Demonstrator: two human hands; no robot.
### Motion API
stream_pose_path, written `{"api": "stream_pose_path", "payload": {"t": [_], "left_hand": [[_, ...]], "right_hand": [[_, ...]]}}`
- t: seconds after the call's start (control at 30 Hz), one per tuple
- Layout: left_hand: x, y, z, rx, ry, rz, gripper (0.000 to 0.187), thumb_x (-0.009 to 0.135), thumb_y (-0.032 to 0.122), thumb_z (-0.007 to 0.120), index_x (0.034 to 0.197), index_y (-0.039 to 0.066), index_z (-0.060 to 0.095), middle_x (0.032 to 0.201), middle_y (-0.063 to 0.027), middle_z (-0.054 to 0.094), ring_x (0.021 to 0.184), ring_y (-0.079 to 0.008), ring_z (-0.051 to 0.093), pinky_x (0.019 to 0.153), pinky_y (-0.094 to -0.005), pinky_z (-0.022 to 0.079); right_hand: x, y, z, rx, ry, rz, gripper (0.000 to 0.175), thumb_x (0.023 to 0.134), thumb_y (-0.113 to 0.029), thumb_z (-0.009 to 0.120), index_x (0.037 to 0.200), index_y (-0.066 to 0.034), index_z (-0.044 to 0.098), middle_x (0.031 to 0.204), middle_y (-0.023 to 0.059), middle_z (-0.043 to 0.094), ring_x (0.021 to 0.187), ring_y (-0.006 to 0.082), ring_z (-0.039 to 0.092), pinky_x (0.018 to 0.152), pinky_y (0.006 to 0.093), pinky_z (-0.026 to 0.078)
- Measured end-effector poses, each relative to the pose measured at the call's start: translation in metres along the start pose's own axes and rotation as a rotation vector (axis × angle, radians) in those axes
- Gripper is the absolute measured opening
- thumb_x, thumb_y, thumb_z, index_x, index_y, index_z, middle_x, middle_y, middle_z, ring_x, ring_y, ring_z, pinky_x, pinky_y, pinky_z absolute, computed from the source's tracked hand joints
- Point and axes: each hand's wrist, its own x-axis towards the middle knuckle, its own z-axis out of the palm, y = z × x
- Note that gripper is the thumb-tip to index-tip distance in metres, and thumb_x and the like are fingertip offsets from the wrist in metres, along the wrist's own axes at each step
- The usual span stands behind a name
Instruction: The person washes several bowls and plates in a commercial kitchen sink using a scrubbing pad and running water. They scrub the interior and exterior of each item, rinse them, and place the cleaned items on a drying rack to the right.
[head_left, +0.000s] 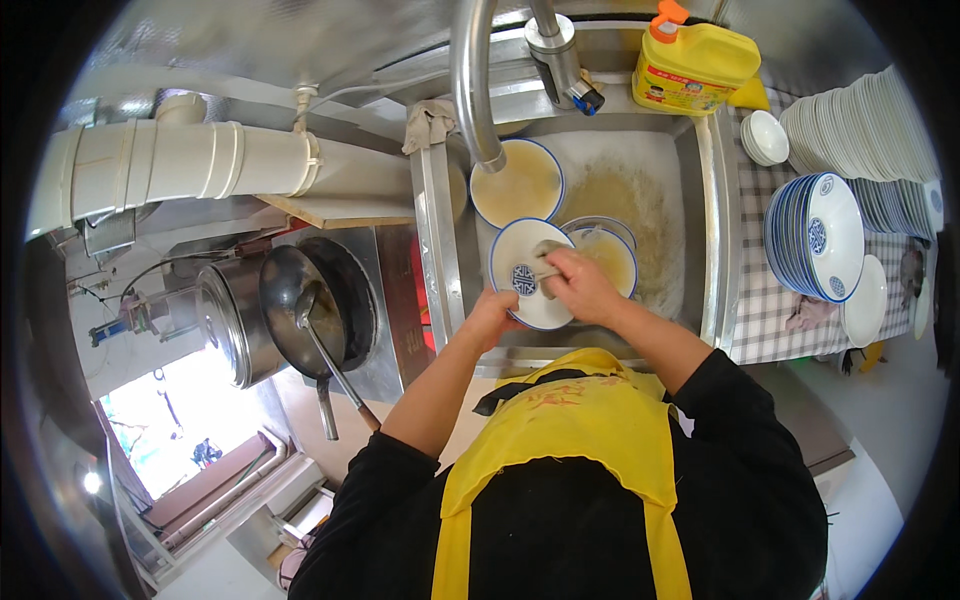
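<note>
Over the near left part of a steel sink (720, 225), my left hand (493, 313) grips the lower left rim of a white bowl (534, 304) with a blue rim and a blue pattern inside. My right hand (579, 281) holds a greyish cloth (551, 251) against the inside of that bowl. Behind it, a blue-rimmed bowl (517, 180) full of cloudy liquid stands in the sink under the faucet's spout. Another bowl (613, 262) with cloudy liquid lies beside my right hand, partly hidden by it. Foamy, brownish water surrounds the bowls.
A curved steel faucet (472, 82) overhangs the sink. A yellow detergent bottle (694, 67) stands at the back. To the right, stacked blue-rimmed bowls (836, 240) and white plates (855, 127) rest on checked cloth (757, 322). On the left are a wok (281, 330) and a lidded pot (232, 322).
</note>
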Motion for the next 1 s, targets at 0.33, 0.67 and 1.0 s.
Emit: {"api": "stream_pose_path", "payload": {"t": [0.33,0.67,1.0], "left_hand": [[-0.015,0.017,-0.011,-0.036,-0.3,-0.069,0.049,0.076,0.008,0.055,0.123,-0.004,0.058,0.113,-0.0153,0.066,0.106,-0.0356,0.067,0.085,-0.0561,0.06],[-0.009,-0.004,0.013,-0.304,0.095,0.243,0.041,0.075,0.015,0.058,0.115,0.005,0.062,0.09,-0.0081,0.065,0.076,-0.0223,0.065,0.058,-0.0391,0.053],[0.079,-0.073,-0.005,0.085,0.669,0.453,0.06,0.085,0.034,0.06,0.131,-0.002,0.052,0.112,-0.0275,0.065,0.11,-0.0388,0.065,0.087,-0.0522,0.052]], "right_hand": [[0.042,0.005,-0.003,-0.436,0.016,-0.047,0.064,0.082,-0.027,0.077,0.137,-0.0052,0.052,0.133,0.0187,0.058,0.128,0.0373,0.052,0.11,0.0455,0.04],[-0.002,0.051,-0.019,0.873,0.113,0.694,0.062,0.084,0.001,0.066,0.143,-0.0017,0.047,0.125,0.016,0.065,0.109,0.0276,0.067,0.093,0.0416,0.058],[-0.012,0.025,-0.006,0.693,0.167,0.649,0.047,0.088,-0.008,0.067,0.132,-0.0002,0.053,0.123,0.0123,0.065,0.105,0.0263,0.068,0.086,0.039,0.058]]}}
